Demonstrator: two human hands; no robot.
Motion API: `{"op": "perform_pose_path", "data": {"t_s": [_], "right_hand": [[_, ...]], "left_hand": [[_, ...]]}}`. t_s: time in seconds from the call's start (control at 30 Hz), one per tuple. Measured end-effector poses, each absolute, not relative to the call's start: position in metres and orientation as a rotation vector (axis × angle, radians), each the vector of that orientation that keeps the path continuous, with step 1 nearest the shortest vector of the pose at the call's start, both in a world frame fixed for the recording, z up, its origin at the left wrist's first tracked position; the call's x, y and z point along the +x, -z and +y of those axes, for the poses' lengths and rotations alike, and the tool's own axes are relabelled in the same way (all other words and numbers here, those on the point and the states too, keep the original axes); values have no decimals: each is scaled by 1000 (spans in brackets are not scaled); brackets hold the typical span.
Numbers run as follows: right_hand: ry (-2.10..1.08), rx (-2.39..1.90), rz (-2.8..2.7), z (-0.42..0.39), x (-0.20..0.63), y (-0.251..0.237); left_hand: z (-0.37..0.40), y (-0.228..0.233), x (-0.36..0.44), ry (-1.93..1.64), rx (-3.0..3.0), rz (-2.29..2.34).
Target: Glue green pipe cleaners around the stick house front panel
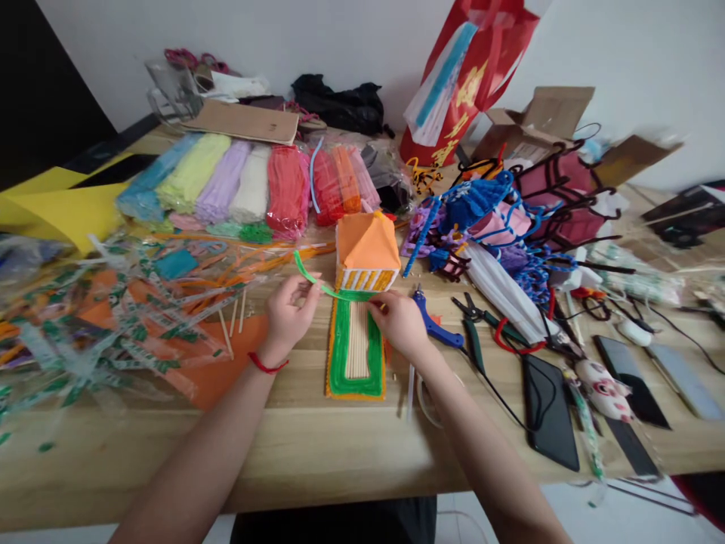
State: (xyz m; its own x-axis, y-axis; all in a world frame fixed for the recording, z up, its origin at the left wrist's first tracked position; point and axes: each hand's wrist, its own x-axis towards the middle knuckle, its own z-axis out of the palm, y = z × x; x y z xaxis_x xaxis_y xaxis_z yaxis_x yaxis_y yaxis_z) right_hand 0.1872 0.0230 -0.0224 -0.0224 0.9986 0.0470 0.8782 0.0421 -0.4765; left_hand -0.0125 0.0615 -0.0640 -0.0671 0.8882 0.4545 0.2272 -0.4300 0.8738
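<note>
Wooden table [317, 453] — cluttered, white wall [351, 38] behind

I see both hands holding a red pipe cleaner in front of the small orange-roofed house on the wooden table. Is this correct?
Not quite: the pipe cleaner is green, not red. The head view shows the left hand and the right hand holding it in front of the small orange-roofed house on the wooden table.
</note>
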Motion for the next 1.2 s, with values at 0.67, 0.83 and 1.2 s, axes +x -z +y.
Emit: {"op": "perform_pose_path", "data": {"t_s": [0.67,0.83,1.2], "right_hand": [[-460,-2026,-1966,52,171,36],[-474,-2068,-1944,55,170,34],[-582,-2046,-1853,63,175,36]], "left_hand": [[61,68,-17,-1529,1777,1246],[58,59,-17,-1545,1876,1292],[42,43,-18,-1423,2317,1041]]}}
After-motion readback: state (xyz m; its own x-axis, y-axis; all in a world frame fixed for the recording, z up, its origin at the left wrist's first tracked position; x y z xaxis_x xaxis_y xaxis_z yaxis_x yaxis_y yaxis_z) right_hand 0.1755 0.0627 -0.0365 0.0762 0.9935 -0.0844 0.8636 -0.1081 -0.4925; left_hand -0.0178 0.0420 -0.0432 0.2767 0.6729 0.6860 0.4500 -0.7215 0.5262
